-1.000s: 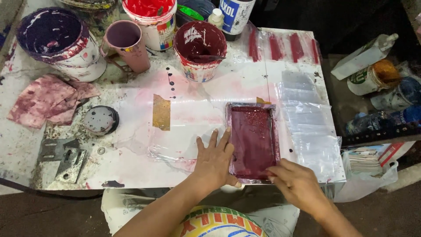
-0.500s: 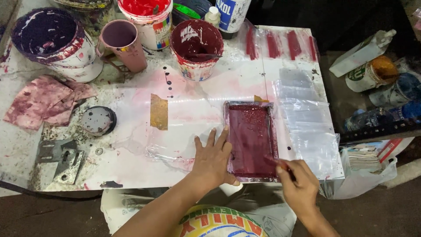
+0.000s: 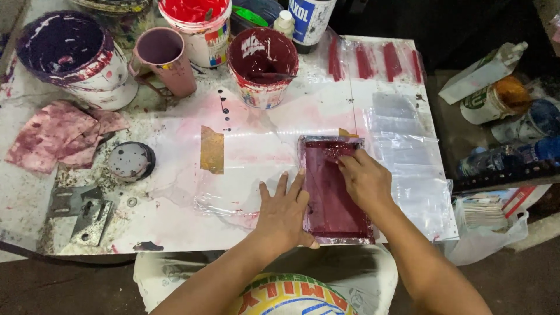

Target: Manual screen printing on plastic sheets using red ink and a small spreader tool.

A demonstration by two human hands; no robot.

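Head view. Back edge of table (image 3: 175, 233): red paint bucket (image 3: 195, 23), maroon-stained bucket (image 3: 263, 67) with patterned label, purple bucket (image 3: 73, 58), mauve mug (image 3: 166, 61), blue-and-white labelled bottle (image 3: 311, 17). Stained rag (image 3: 58, 134) at left.

Small dark-red screen frame (image 3: 332, 189) lies flat near the front edge, silver-taped border, ink glossy. Left hand (image 3: 286, 213) flat, fingers spread, pressing the frame's left edge. Right hand (image 3: 364, 178) rests on the frame's upper part, fingers curled; whether it grips anything cannot be told.

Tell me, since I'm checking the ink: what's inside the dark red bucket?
The dark red bucket shows maroon-coated walls and a dark stick-like tool lying across inside. Its bottom and paint level can't be seen.
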